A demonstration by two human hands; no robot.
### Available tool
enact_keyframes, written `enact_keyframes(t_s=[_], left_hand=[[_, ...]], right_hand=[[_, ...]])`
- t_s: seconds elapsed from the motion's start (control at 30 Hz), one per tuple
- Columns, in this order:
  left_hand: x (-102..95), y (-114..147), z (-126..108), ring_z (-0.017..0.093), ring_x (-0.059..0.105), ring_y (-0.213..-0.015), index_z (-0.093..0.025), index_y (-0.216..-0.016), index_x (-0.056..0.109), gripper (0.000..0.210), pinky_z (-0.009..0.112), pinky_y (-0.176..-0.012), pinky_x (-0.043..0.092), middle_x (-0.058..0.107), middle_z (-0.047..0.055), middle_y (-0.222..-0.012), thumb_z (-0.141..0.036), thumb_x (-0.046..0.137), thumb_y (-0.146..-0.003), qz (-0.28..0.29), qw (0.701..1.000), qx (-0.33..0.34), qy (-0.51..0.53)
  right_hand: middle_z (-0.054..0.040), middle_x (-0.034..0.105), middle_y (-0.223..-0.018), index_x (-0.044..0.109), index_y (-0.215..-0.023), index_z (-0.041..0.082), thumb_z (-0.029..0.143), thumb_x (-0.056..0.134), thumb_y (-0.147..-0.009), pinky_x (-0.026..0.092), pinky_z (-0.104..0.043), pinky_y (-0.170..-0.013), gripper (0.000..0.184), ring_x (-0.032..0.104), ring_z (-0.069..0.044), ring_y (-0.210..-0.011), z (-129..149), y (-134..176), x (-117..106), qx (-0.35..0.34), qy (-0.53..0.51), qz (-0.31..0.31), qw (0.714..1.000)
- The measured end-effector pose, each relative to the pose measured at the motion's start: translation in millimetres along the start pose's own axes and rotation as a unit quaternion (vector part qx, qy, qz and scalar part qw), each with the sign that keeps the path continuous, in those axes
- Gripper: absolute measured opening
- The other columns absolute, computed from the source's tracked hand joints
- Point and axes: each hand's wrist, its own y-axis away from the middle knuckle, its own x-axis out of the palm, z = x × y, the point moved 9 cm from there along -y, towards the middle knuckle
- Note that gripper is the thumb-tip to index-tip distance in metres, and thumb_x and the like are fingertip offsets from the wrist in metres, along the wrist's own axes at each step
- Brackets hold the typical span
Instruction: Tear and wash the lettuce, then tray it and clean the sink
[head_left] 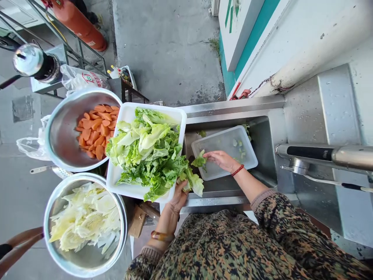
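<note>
Green lettuce leaves (145,151) are heaped in a white plastic tray (175,112) that rests over the left end of the sink. At the tray's near right corner, my left hand (176,196) is closed on the rim; a loose leaf (194,182) hangs over its fingers and partly hides them. My right hand (222,160), with a red bracelet, pinches a small piece of lettuce (199,160) above the sink. Below it a translucent white tub (247,153) sits tilted in the steel sink (265,136), with a few leaf scraps in it.
A metal bowl of sliced carrots (97,128) and one of chopped cabbage (87,217) stand left of the tray. The faucet (309,153) reaches in from the right. A pot (29,60) and red gas cylinder (78,23) are far left. Another person's arm (23,243) shows lower left.
</note>
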Motion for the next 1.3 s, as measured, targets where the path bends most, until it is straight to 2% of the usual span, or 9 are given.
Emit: enact_keyframes(t_s=[0.23, 0.37, 0.53, 0.63, 0.73, 0.83, 1.0, 1.17, 1.3], left_hand=[[14.0, -7, 3, 0.021, 0.065, -0.106, -0.026, -0.091, 0.066, 0.038, 0.033, -0.087, 0.054, 0.073, 0.001, -0.094, -0.018, 0.082, -0.058, 0.004, 1.0, -0.009, 0.01], [17.9, -8, 3, 0.02, 0.066, -0.101, -0.026, -0.092, 0.067, 0.039, 0.031, -0.084, 0.055, 0.073, 0.001, -0.094, -0.018, 0.084, -0.057, 0.005, 1.0, -0.009, 0.009], [20.1, -10, 5, 0.021, 0.067, -0.098, -0.024, -0.088, 0.068, 0.037, 0.032, -0.085, 0.055, 0.073, 0.002, -0.095, -0.019, 0.085, -0.056, 0.0, 1.0, -0.014, 0.009], [21.9, -12, 5, 0.022, 0.066, -0.103, -0.024, -0.09, 0.068, 0.038, 0.033, -0.088, 0.054, 0.073, 0.003, -0.096, -0.019, 0.085, -0.056, -0.005, 1.0, -0.015, 0.013], [24.8, -14, 4, 0.025, 0.065, -0.108, -0.024, -0.089, 0.068, 0.036, 0.035, -0.09, 0.053, 0.074, 0.003, -0.094, -0.019, 0.084, -0.057, -0.006, 1.0, -0.018, 0.013], [28.1, -15, 3, 0.027, 0.066, -0.107, -0.023, -0.088, 0.068, 0.037, 0.039, -0.091, 0.054, 0.075, 0.004, -0.093, -0.018, 0.085, -0.056, -0.004, 1.0, -0.024, 0.016], [32.7, -18, 4, 0.025, 0.07, -0.095, -0.024, -0.086, 0.068, 0.038, 0.037, -0.081, 0.057, 0.075, 0.004, -0.093, -0.018, 0.086, -0.054, 0.008, 0.999, -0.041, 0.031], [25.9, -25, 10, 0.021, 0.071, -0.086, -0.02, -0.087, 0.07, 0.041, 0.032, -0.078, 0.057, 0.076, 0.005, -0.091, -0.018, 0.089, -0.051, -0.01, 0.997, -0.059, 0.047], [13.7, -31, 17, 0.023, 0.071, -0.089, -0.02, -0.088, 0.07, 0.042, 0.035, -0.082, 0.056, 0.076, 0.005, -0.089, -0.018, 0.09, -0.051, -0.034, 0.995, -0.07, 0.058]], right_hand=[[-0.0003, 0.067, -0.082, 0.064, -0.085, 0.018, 0.047, 0.076, -0.072, 0.052, -0.029, -0.076, 0.033, 0.063, -0.013, -0.075, 21, 21, -37, -0.02, -0.08, -0.082, 0.993], [0.0047, 0.061, -0.08, 0.056, -0.089, 0.022, 0.039, 0.083, -0.062, 0.049, -0.024, -0.063, 0.042, 0.058, -0.011, -0.068, 17, 23, -46, -0.011, -0.078, -0.111, 0.991], [-0.0026, 0.066, -0.101, 0.057, -0.112, 0.024, 0.04, 0.077, -0.069, 0.053, -0.028, -0.076, 0.051, 0.064, -0.015, -0.084, 14, 26, -54, -0.031, -0.073, -0.09, 0.993], [-0.0041, 0.069, -0.103, 0.06, -0.115, 0.022, 0.036, 0.07, -0.076, 0.054, -0.032, -0.08, 0.042, 0.066, -0.018, -0.087, 8, 26, -69, -0.016, 0.093, -0.074, 0.993], [-0.0066, 0.071, -0.1, 0.069, -0.104, 0.02, 0.023, 0.07, -0.074, 0.052, -0.036, -0.085, 0.03, 0.066, -0.022, -0.09, 8, 26, -101, 0.013, 0.369, -0.12, 0.922], [-0.0126, 0.068, -0.115, 0.069, -0.11, 0.018, 0.017, 0.061, -0.08, 0.047, -0.04, -0.096, 0.03, 0.064, -0.024, -0.101, 32, 16, -119, -0.013, 0.462, -0.188, 0.867], [-0.0089, 0.066, -0.123, 0.065, -0.122, 0.021, 0.023, 0.043, -0.095, 0.043, -0.035, -0.103, 0.035, 0.059, -0.021, -0.115, 89, -47, -69, -0.141, 0.531, -0.137, 0.824], [-0.0117, 0.068, -0.124, 0.071, -0.114, 0.024, 0.036, 0.054, -0.093, 0.04, -0.043, -0.104, 0.03, 0.059, -0.028, -0.118, 67, -139, -34, -0.001, 0.629, -0.049, 0.776], [-0.0132, 0.071, -0.116, 0.074, -0.104, 0.022, 0.043, 0.057, -0.089, 0.04, -0.05, -0.102, 0.031, 0.061, -0.029, -0.114, 38, -184, -27, 0.023, 0.627, -0.033, 0.778]])
